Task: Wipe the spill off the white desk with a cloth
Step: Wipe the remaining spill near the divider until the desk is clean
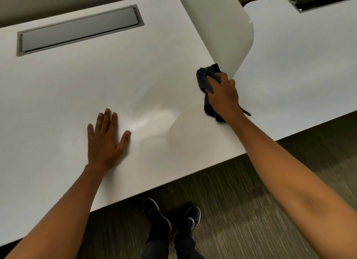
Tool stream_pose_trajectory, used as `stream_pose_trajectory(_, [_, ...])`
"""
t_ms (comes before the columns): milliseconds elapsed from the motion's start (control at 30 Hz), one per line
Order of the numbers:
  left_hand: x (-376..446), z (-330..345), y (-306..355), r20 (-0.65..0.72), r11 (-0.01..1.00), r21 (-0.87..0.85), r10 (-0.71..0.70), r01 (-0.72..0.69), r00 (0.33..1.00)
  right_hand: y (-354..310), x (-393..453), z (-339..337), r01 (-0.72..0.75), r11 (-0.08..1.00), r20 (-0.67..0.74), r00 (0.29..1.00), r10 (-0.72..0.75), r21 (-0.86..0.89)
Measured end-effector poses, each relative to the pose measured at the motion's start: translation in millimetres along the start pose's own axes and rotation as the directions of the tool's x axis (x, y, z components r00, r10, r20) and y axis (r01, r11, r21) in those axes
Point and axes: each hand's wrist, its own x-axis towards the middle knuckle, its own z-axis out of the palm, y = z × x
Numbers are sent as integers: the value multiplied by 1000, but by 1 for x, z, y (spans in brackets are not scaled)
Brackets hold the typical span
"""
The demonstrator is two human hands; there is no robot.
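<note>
My right hand [224, 95] presses a bunched dark cloth [205, 78] onto the white desk [77, 80], close to its right edge beside the divider. Part of the cloth is hidden under the palm. A wet, streaky smear [154, 119] with a curved rim shines on the desk between my two hands. Flat on the desk to the left of the smear lies my left hand [105, 140], fingers spread and holding nothing.
A white curved divider panel [222, 26] stands at the desk's right edge, with a second white desk [299, 65] beyond it. A grey cable flap [79, 30] is set into the far side. Below the front edge are carpet and my dark shoes [170, 216].
</note>
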Motion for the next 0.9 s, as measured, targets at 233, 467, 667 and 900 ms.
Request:
stream_pose_trajectory(233, [-1, -3, 2, 2, 1000, -3, -2, 2, 1000, 20, -95, -10, -24, 999, -15, 1000, 25, 34])
stream_pose_trajectory(467, [-4, -9, 9, 15, 1000, -14, -12, 12, 1000, 43, -157, -21, -62, 998, -24, 998, 62, 26])
stream_pose_trajectory(667, [-2, -7, 7, 14, 1000, 3, -10, 10, 1000, 40, -149, -16, -59, 998, -61, 996, 58, -4])
stream_pose_trajectory(900, [-2, -3, 5, 1, 1000, 1, -7, 7, 1000, 19, -84, -5, -52, 999, -105, 993, 53, 14])
